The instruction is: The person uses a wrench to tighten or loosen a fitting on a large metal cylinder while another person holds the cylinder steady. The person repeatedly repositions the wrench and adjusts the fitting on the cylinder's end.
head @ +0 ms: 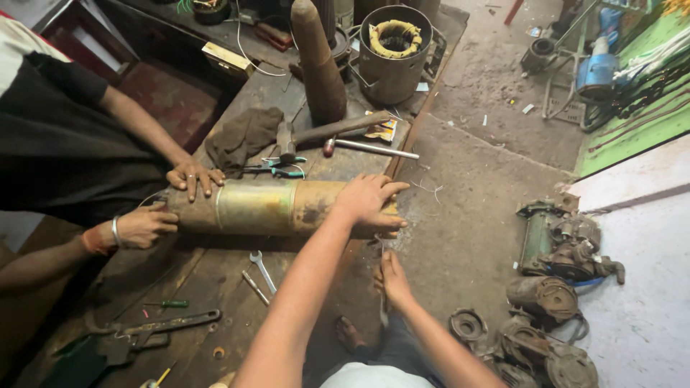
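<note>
A long rusty metal cylinder [266, 207] with a brass-coloured middle band lies across the wooden workbench [215, 273]. My left hand [368, 201] presses flat on its right end at the bench edge. Just below that end, my right hand [392, 279] is closed around a thin metal tool [382, 253] that points up toward the cylinder's end. At the left end, another person's two hands [192, 176] [146, 225] hold the cylinder steady.
Near the cylinder lie a hammer [327, 131], pliers [277, 169], a dark rag [244, 136], small spanners [262, 269], a green screwdriver [169, 304] and a large wrench [154, 327]. A motor stator housing [394, 50] stands behind. Old motor parts [553, 287] sit on the floor.
</note>
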